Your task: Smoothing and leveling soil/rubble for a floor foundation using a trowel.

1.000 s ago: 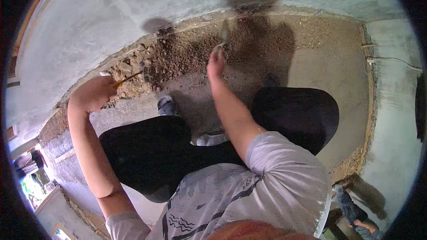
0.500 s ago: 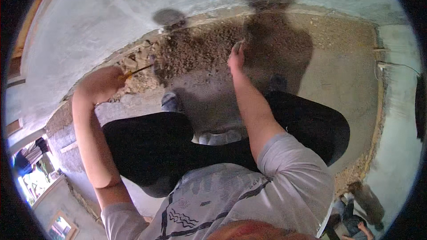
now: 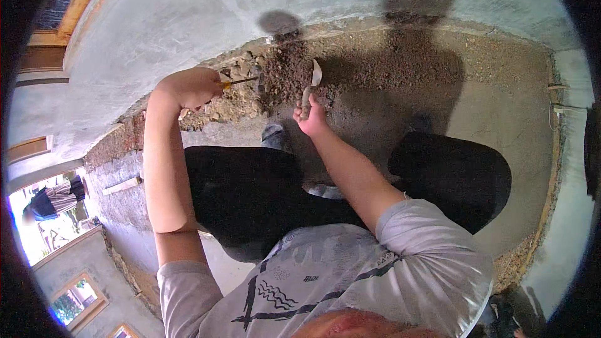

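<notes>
My left hand [image 3: 199, 91] grips a yellow-handled tool [image 3: 244, 81] with a thin dark shaft and a greyish head over the broken stones [image 3: 241, 106] along the wall's base. My right hand [image 3: 312, 114], thumb upward, holds a trowel [image 3: 316, 72] by its dirty handle, the pale blade pointing toward the wall above the dark gravel [image 3: 288, 62]. Whether the blade touches the gravel I cannot tell.
My bent legs and shoes stand on the concrete floor [image 3: 501, 106]. A grey wall [image 3: 169, 12] runs behind the gravel strip, another [image 3: 566, 225] rises at the right. Windows and an opening [image 3: 37, 225] are at left. Another person [image 3: 501, 319] is partly visible at lower right.
My left hand has moved right and up with its tool. My right hand has turned the trowel, showing its blade and handle more fully. The whole view has shifted.
</notes>
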The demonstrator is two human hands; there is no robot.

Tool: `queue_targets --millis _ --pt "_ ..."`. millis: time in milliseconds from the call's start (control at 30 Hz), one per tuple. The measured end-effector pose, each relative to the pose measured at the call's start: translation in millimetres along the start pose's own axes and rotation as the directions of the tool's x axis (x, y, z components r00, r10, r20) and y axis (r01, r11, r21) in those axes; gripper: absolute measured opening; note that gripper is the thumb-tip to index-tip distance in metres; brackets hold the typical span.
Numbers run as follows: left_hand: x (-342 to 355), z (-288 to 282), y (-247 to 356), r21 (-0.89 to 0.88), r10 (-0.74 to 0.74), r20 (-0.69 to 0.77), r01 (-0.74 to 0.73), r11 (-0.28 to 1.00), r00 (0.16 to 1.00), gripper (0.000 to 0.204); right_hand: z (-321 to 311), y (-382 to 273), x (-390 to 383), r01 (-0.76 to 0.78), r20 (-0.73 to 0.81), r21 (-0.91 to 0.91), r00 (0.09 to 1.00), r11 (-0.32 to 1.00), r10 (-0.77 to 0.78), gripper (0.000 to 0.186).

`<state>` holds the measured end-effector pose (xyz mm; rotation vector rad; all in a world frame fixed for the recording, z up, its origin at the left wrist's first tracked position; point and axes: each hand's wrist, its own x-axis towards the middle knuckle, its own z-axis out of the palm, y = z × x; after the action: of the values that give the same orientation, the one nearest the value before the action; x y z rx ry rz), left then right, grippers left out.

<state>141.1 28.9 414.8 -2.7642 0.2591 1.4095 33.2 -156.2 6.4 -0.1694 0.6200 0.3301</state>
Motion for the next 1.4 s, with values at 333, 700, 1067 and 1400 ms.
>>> queue_targets --millis 333,700,1067,1400 --pt "-12 11 -16 -0.049 -0.035 -0.068 0.031 0.998 0.997 0.025 -19 -23 22 -0.059 -0.157 -0.239 0.987 0.969 0.021 0.035" --pt "27 19 -62 0.072 0.199 -0.014 -0.197 0.978 0.98 0.024 -11 -103 -23 0.01 0.009 -0.085 1.0 0.996 -0.01 0.025" --pt "18 -9 35 0.156 0.125 -0.013 -0.122 0.98 0.992 0.025 -34 -207 -55 0.152 -0.12 -0.331 0.972 0.931 -0.201 0.021" --pt "20 -8 58 0.225 0.247 -0.01 -0.238 0.945 0.969 0.022 -49 -394 -72 0.434 -0.135 -0.712 0.687 0.552 -0.714 0.022"
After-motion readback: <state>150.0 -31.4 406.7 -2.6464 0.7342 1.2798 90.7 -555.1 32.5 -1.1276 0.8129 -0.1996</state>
